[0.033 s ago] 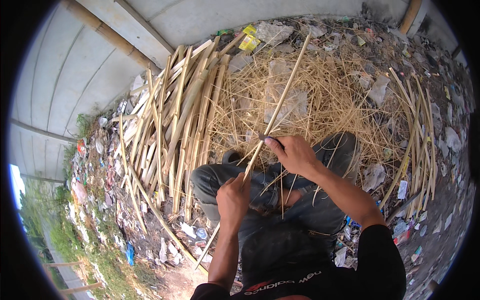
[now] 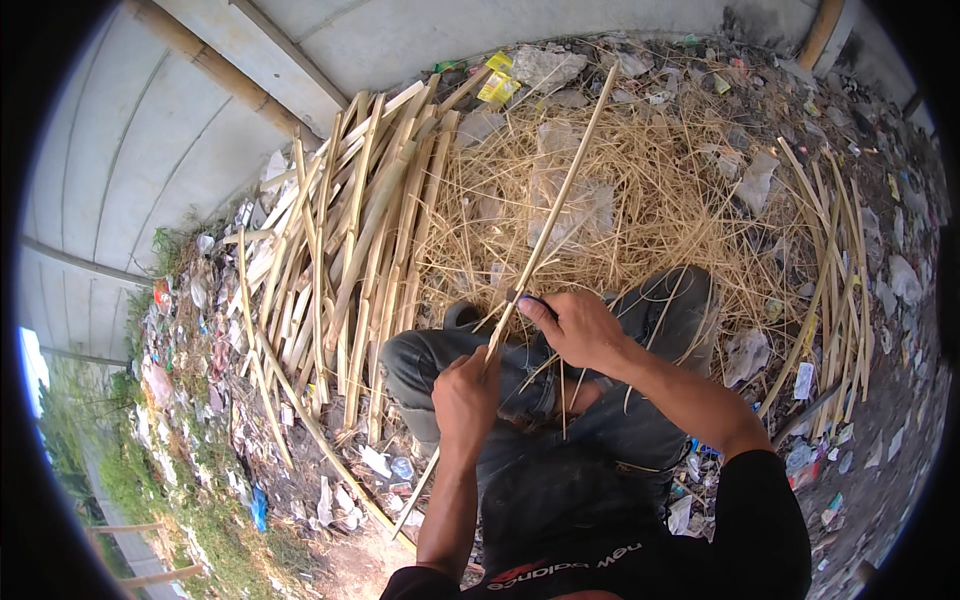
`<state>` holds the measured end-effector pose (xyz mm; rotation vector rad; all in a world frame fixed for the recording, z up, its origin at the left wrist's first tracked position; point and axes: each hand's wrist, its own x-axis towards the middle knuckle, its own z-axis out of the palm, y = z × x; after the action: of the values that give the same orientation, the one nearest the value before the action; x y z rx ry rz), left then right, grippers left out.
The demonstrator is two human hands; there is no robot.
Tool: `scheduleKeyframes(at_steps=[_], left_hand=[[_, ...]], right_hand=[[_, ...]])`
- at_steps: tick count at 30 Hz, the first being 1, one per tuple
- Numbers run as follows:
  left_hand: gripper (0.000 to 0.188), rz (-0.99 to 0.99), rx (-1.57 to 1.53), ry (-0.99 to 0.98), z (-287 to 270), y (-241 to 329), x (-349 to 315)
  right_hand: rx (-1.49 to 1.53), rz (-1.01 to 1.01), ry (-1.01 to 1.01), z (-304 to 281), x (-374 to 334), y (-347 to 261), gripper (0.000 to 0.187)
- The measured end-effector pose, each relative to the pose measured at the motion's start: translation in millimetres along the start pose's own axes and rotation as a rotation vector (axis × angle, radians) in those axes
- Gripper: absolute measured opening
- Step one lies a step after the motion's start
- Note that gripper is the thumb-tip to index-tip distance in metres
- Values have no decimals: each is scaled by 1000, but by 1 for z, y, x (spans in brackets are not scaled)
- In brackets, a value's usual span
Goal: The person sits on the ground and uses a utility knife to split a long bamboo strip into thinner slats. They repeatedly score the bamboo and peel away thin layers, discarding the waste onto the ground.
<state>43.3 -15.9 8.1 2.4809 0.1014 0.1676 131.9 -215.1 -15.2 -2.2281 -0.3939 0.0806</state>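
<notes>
A long, pale bamboo strip (image 2: 562, 190) runs slantwise from the far middle down past my left forearm. My left hand (image 2: 465, 398) is closed around it in front of my bent knee. Just above that grip, my right hand (image 2: 578, 325) holds a small knife (image 2: 514, 297), most of it hidden by the fingers. Its dark blade lies against the strip, and thin slivers stand off the wood beside it. Loose shavings hang over my dark trousers (image 2: 610, 420).
A pile of split bamboo strips (image 2: 375, 220) lies at the left, near a pale wall (image 2: 420, 35). Thin straw-coloured shavings (image 2: 650, 190) cover the ground ahead. A smaller bundle of thin strips (image 2: 840, 270) lies at the right. Scattered litter (image 2: 890, 400) surrounds everything.
My right hand and the knife have slid a short way along the bamboo strip, toward my left hand. The strip's far end has shifted slightly left. My left hand stays in place.
</notes>
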Motion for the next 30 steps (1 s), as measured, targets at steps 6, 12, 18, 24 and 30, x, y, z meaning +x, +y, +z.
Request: scheduleKeyframes(at_steps=[6,12,18,24,30], left_hand=[[13,-34,7,-10,1,3,2],[14,-36,7,14,3,-1,-2],[16,-35,-33,-48,-1,0,-2],[21,-41,-97,-39,0,-1,-2],[41,-10,-102,20,10,-5,-3]], right_hand=[[59,54,53,-6,10,-4,63],[112,-6,-96,12,-12,-17,67],[470,79,-312,16,-7,0,66],[808,240,-470,18,-7,15,58],[727,267,-131,19,0,9,48]])
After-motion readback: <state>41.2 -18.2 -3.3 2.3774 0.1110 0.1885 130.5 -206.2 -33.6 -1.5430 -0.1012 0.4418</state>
